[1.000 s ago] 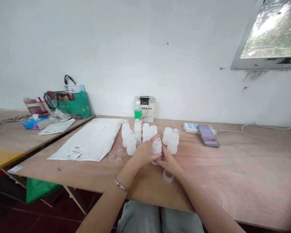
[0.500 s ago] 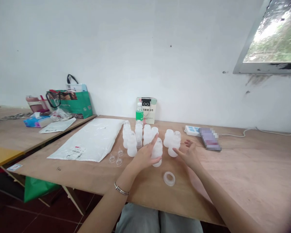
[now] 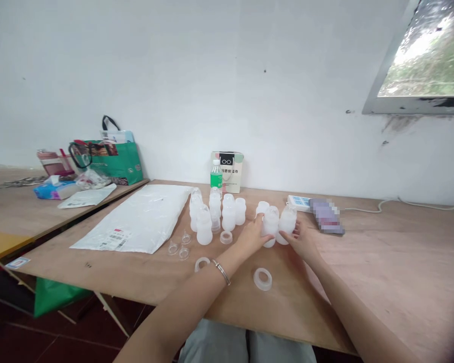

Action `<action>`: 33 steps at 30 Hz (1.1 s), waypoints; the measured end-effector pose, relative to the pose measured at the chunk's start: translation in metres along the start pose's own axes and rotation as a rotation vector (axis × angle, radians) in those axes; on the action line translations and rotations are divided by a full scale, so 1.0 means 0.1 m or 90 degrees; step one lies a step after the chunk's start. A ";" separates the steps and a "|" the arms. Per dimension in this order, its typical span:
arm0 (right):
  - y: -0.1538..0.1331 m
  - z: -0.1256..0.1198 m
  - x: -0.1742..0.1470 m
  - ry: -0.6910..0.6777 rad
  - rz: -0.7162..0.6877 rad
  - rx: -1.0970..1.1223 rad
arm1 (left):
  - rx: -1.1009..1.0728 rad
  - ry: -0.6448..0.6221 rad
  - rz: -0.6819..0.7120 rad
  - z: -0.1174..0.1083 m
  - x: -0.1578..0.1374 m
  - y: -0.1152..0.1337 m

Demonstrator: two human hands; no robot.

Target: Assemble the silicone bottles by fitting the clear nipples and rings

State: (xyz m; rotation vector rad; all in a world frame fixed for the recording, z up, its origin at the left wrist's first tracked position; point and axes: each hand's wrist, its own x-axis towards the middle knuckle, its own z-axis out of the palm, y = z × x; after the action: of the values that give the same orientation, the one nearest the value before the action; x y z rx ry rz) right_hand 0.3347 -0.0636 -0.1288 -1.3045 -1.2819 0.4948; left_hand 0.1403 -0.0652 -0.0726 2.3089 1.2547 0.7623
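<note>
My left hand [image 3: 251, 237] is closed on the left side of a frosted white baby bottle [image 3: 271, 222] with a clear domed top, standing upright. Just to the right, my right hand [image 3: 304, 241] has its thumb in front of and its fingers behind another upright baby bottle [image 3: 288, 222]. A further bottle [image 3: 262, 208] stands behind, partly hidden. More bottles [image 3: 204, 227] are grouped to the left. A loose translucent collar ring [image 3: 263, 279] lies near the table's front edge. A second ring [image 3: 226, 237] lies behind my left forearm, and a third [image 3: 202, 263] is partly covered by it.
Several clear bottle nipples [image 3: 184, 252] lie beside a large white plastic mailer [image 3: 136, 217]. At the wall stand a green-labelled water bottle [image 3: 216, 177] and a printed paper bag [image 3: 232, 171]. A phone [image 3: 326, 217] and a power strip [image 3: 298, 202] lie at the right.
My left hand has moved right with the bottle from the middle, uncovering two collar rings. My right hand has closed on a bottle, which now stands farther right.
</note>
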 end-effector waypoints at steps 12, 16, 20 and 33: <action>0.07 0.03 -0.04 0.046 -0.014 -0.013 | 0.130 0.076 0.061 -0.14 0.06 0.05; -0.05 0.03 -0.14 0.089 -0.049 -0.041 | 0.203 0.055 0.044 -0.23 0.20 0.09; -0.15 -0.01 -0.19 0.152 -0.083 -0.060 | 0.252 0.028 0.014 -0.22 0.35 0.13; -0.86 0.12 -0.57 0.157 -0.511 -0.008 | 0.340 0.099 0.086 -1.06 -0.55 0.51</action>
State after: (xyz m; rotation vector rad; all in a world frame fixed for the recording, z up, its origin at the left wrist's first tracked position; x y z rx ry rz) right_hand 0.2754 -0.1326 -0.0784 -0.7310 -1.4620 -0.2336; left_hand 0.0807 -0.1288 0.0240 2.8260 1.5310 0.7285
